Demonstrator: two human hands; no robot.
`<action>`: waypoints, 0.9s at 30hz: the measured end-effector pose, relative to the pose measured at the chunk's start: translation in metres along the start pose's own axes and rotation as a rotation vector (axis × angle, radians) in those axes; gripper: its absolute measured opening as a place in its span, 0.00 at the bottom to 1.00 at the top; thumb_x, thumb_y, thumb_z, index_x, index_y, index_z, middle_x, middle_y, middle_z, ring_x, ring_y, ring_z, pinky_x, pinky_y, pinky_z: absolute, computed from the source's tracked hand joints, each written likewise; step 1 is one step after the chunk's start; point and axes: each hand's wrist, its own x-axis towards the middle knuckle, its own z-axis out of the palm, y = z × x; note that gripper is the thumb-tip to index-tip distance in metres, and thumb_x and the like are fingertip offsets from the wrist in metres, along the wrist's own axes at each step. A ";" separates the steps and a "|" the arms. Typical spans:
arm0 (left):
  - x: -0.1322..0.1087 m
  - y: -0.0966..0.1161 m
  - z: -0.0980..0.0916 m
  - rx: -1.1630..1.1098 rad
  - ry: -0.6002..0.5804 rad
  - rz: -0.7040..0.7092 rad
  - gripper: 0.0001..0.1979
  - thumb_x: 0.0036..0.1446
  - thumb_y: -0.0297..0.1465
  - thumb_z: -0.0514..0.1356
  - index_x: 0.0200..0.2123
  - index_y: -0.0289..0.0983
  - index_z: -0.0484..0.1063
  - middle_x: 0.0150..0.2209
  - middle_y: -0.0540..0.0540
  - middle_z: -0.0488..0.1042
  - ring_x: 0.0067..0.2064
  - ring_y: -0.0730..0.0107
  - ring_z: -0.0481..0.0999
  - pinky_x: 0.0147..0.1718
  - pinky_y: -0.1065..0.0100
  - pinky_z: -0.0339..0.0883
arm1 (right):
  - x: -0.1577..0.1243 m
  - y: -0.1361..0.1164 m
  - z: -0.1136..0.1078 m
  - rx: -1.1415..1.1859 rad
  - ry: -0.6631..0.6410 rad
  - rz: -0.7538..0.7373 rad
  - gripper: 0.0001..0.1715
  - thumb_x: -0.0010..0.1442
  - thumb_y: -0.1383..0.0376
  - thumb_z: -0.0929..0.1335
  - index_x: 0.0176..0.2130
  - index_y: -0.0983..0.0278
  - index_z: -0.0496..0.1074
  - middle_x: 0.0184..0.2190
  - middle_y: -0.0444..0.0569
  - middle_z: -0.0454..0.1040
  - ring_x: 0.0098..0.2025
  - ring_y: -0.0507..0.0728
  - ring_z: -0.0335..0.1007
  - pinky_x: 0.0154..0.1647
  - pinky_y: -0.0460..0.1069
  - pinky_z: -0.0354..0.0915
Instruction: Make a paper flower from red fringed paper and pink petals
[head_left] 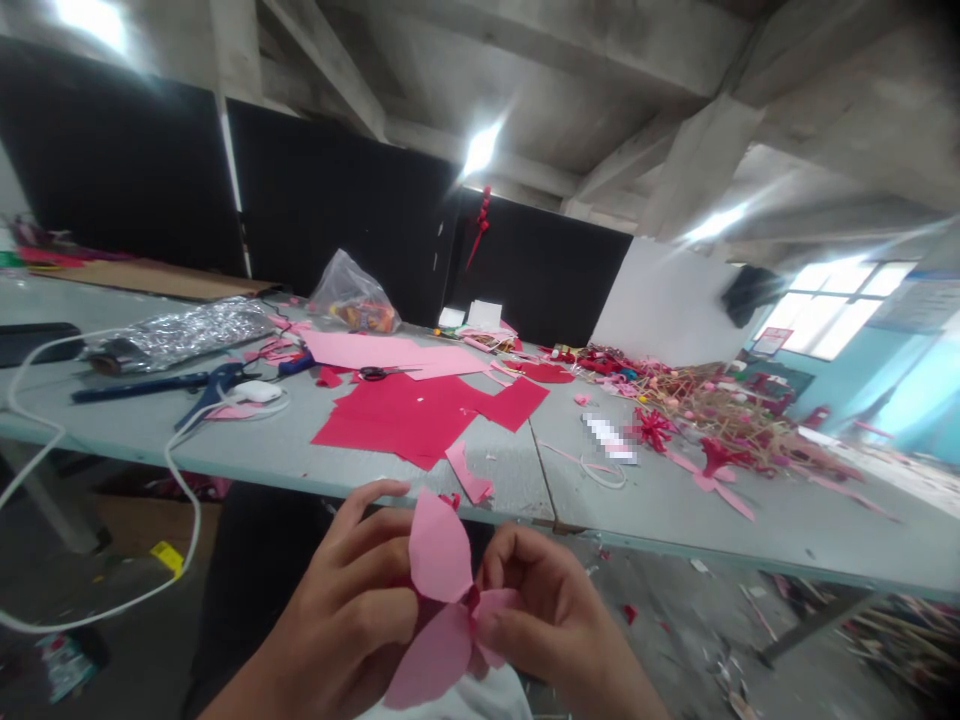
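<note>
A pink paper flower (441,548) with broad petals and a bit of red at its centre is held between my two hands, below the table's front edge. My left hand (367,590) is closed around its left side, its fingertips partly behind the petals. On the other side, my right hand (544,605) pinches a smaller pink petal (495,605) between thumb and fingers near the centre. Just beyond the hands lies a folded pink paper strip (469,475) at the table edge. Red paper sheets (405,415) are spread behind it.
Pink sheets (390,352) and scissors (375,373) lie farther back. At left are a blue glue gun (214,392), a white cable (196,510) and a silver foil roll (180,335). Dried stems and paper flowers (705,405) are heaped at right. A clear plastic bag (352,295) stands behind.
</note>
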 end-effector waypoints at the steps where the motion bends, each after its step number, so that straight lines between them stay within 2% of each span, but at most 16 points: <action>1: 0.001 0.001 0.000 0.016 0.004 -0.004 0.12 0.55 0.22 0.67 0.27 0.41 0.67 0.34 0.52 0.80 0.45 0.65 0.78 0.63 0.49 0.61 | -0.001 -0.001 0.001 -0.023 0.021 -0.006 0.23 0.53 0.60 0.81 0.34 0.63 0.66 0.28 0.43 0.73 0.26 0.48 0.70 0.30 0.44 0.65; 5: 0.004 0.007 -0.002 0.063 0.010 -0.022 0.14 0.57 0.20 0.64 0.25 0.40 0.65 0.31 0.53 0.79 0.39 0.70 0.78 0.62 0.50 0.62 | -0.003 -0.004 0.002 -0.174 0.085 -0.035 0.22 0.55 0.58 0.79 0.35 0.63 0.67 0.30 0.44 0.74 0.28 0.48 0.67 0.30 0.43 0.63; 8: 0.006 0.010 -0.003 0.068 0.021 -0.034 0.14 0.58 0.20 0.63 0.24 0.38 0.65 0.29 0.53 0.78 0.36 0.72 0.77 0.63 0.51 0.63 | -0.005 -0.004 0.002 -0.317 0.115 -0.117 0.19 0.57 0.58 0.78 0.38 0.63 0.67 0.32 0.45 0.73 0.30 0.49 0.66 0.30 0.44 0.64; 13: 0.010 0.018 -0.002 0.063 0.065 -0.061 0.16 0.57 0.18 0.64 0.23 0.38 0.64 0.29 0.56 0.78 0.32 0.76 0.76 0.63 0.51 0.63 | -0.008 -0.007 0.004 -0.719 0.172 -0.439 0.12 0.59 0.66 0.75 0.42 0.61 0.72 0.36 0.48 0.76 0.37 0.54 0.73 0.38 0.47 0.70; 16: 0.014 0.021 -0.003 0.060 0.102 -0.079 0.17 0.55 0.18 0.65 0.23 0.38 0.63 0.27 0.58 0.77 0.31 0.77 0.75 0.63 0.52 0.64 | -0.007 -0.006 0.005 -0.872 0.134 -0.636 0.15 0.59 0.71 0.74 0.45 0.60 0.73 0.39 0.50 0.78 0.40 0.56 0.75 0.42 0.49 0.72; 19: 0.015 0.021 -0.005 0.087 0.098 -0.085 0.17 0.56 0.18 0.65 0.23 0.38 0.62 0.26 0.59 0.77 0.30 0.77 0.75 0.61 0.53 0.65 | -0.006 -0.004 0.005 -0.936 0.109 -0.766 0.17 0.58 0.76 0.72 0.45 0.59 0.74 0.40 0.49 0.77 0.39 0.55 0.76 0.40 0.48 0.73; 24: 0.012 0.015 -0.008 0.094 0.002 0.001 0.16 0.55 0.22 0.66 0.24 0.40 0.63 0.27 0.58 0.78 0.30 0.75 0.76 0.62 0.51 0.64 | -0.009 -0.006 0.005 -1.061 0.097 -0.770 0.20 0.58 0.75 0.72 0.47 0.56 0.75 0.41 0.49 0.74 0.40 0.56 0.75 0.41 0.49 0.73; 27: 0.011 0.012 -0.008 0.075 -0.011 0.015 0.15 0.55 0.22 0.67 0.25 0.40 0.63 0.27 0.58 0.78 0.31 0.73 0.76 0.63 0.51 0.62 | -0.011 -0.013 0.008 -1.136 0.100 -0.772 0.20 0.57 0.75 0.71 0.46 0.55 0.76 0.40 0.49 0.72 0.40 0.56 0.74 0.41 0.50 0.72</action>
